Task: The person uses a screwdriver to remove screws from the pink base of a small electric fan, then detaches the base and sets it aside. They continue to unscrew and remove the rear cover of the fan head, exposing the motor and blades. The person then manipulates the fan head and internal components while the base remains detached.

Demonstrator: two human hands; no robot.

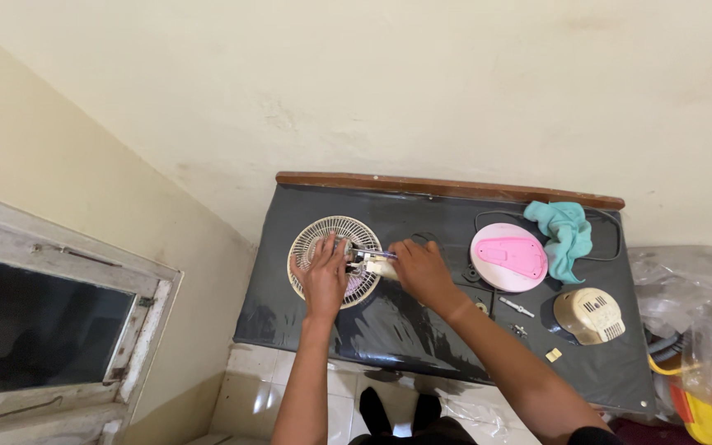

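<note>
The left hand (pixel 323 276) pressed flat on the cream fan grille (pixel 335 260). The right hand (pixel 422 270) closed its grip on a screwdriver (pixel 372 254) at the hub. The pink disc (pixel 508 256), motor cover (pixel 590 315) and screws (pixel 517 307) already lay apart on the desk (pixel 389 330).

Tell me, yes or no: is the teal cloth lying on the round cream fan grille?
No, the teal cloth lies beside the pink disc, apart from the grille.

Black table (pixel 422 334) with wooden back edge against cream wall (pixel 422 91). Pink round base (pixel 508 256) right of centre, teal cloth (pixel 566 231) touching it. Beige motor cover (pixel 591 315) near right edge. Small metal shaft (pixel 517 307) between them. Window frame (pixel 59 330) at left. Clear plastic sheet (pixel 694 313) far right.
</note>
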